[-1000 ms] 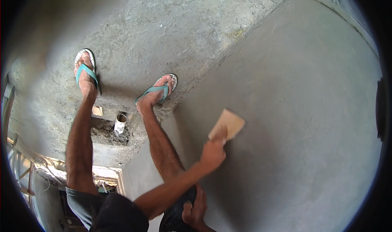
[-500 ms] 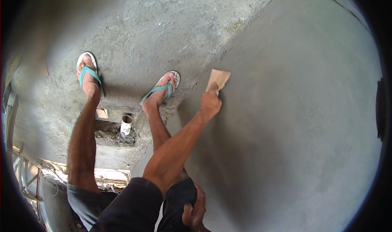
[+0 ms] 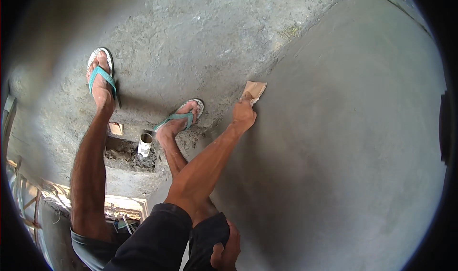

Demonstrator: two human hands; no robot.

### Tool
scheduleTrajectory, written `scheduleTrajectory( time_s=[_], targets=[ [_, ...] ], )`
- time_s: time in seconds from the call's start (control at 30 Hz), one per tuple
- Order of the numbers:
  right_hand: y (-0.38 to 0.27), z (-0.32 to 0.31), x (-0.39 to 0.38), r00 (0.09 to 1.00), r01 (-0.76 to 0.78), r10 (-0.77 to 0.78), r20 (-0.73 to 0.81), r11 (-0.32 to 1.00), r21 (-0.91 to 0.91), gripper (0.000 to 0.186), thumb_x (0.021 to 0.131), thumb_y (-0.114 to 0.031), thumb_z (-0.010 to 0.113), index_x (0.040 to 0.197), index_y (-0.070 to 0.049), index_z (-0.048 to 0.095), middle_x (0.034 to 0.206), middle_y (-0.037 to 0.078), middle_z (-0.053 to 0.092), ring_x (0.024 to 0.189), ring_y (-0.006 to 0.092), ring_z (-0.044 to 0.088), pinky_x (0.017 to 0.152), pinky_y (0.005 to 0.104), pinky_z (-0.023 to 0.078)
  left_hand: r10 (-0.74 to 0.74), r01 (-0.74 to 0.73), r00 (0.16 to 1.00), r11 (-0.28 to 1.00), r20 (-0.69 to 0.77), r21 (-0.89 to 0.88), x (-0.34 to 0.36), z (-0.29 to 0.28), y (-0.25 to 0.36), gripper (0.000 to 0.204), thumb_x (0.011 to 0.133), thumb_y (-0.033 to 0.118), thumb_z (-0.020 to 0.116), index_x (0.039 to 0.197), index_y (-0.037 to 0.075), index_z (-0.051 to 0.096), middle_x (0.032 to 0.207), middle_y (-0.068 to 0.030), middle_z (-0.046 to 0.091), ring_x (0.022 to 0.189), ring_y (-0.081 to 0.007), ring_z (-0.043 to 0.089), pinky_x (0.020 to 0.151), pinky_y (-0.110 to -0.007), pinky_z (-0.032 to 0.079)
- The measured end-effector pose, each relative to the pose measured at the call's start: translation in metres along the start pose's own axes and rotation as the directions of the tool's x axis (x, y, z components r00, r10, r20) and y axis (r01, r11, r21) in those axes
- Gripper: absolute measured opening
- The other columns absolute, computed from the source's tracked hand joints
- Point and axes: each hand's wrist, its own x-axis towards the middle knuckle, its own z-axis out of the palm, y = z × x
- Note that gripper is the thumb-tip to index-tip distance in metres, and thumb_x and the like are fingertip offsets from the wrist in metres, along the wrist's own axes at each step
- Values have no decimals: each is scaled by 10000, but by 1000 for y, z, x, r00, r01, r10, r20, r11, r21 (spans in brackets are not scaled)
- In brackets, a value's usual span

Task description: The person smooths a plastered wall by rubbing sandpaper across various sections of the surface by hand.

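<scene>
My left hand (image 3: 244, 114) reaches across my right leg and is closed on a folded brown paper-like sheet (image 3: 255, 89). The sheet lies against a smooth grey cement surface (image 3: 334, 128), close to its border with rougher concrete. A finger or thumb presses on the sheet's face, and one side of the sheet bends up a little. Low in the picture, my right hand (image 3: 230, 249) is curled over my right knee (image 3: 210, 233), its thumb apart from the fingers. No object shows in it, though its palm is hidden.
My feet, in teal-strapped flip-flops (image 3: 101, 75), stand on rough concrete (image 3: 191, 37). Between my legs a short white pipe (image 3: 144, 146) stands up in a rough recess (image 3: 119, 149), with a small tan block (image 3: 116, 128) beside it. Wooden framing (image 3: 31, 209) lies at the lower left.
My left hand has moved slightly left along the smooth surface with the brown sheet, whose edge now bends more. My right hand stays on the knee. The view has shifted a little.
</scene>
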Motion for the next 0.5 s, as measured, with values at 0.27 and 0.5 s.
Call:
scheduleTrajectory(
  time_s=[0.27,0.5],
  targets=[
    [33,-7,-1,999,-6,4,35,999,32,700,791,-138,477,1457,74,447,1363,305,555,1245,446,563,1117,491,421,26,-4,982,993,187,-121,-204,-8,49,710,815,-95,509,1514,7,440,1199,-346,641,1014,-557,635,914,-586,529],
    [25,8,-2,998,40,-45,45,994,99,729,767,-165,499,1461,55,453,1392,310,536,1274,490,527,1114,528,435,-6,7,999,999,35,-31,-43,-14,-3,528,800,-71,544,1327,-32,540,1183,-323,639,1054,-542,614,899,-583,523]
  ],
)
